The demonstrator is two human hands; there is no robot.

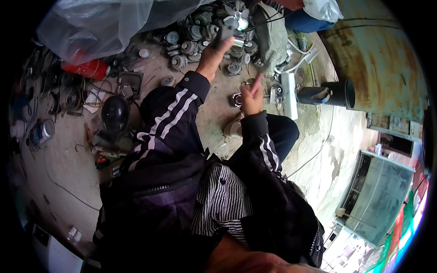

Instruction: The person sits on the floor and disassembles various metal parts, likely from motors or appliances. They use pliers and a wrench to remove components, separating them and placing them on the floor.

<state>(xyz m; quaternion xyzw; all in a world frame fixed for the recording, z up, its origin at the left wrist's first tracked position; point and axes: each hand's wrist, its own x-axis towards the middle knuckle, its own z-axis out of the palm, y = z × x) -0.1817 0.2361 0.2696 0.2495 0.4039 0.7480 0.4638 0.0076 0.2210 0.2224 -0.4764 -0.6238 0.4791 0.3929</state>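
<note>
My left hand [210,63] reaches forward over a pile of small electric motors [189,48]. Its fingers are closed on a small motor [225,33] with a dark body and a shiny metal side. A silver fan blade [236,18] shows just beyond; whether it joins the motor is unclear. My right hand [251,101] is raised nearer to me, to the right. A pinkish, blurred length points forward from it, a finger or something thin held there; I cannot tell which. Close to its left, a small metal part [236,99] lies on the floor.
A grey sack [271,38] stands right of the pile. Further right are a white panel [288,95], a black cylinder [339,94] and a rusty metal sheet [378,54]. Clear plastic [95,27], a red container [88,69] and a black bowl-shaped part [115,113] are on the left.
</note>
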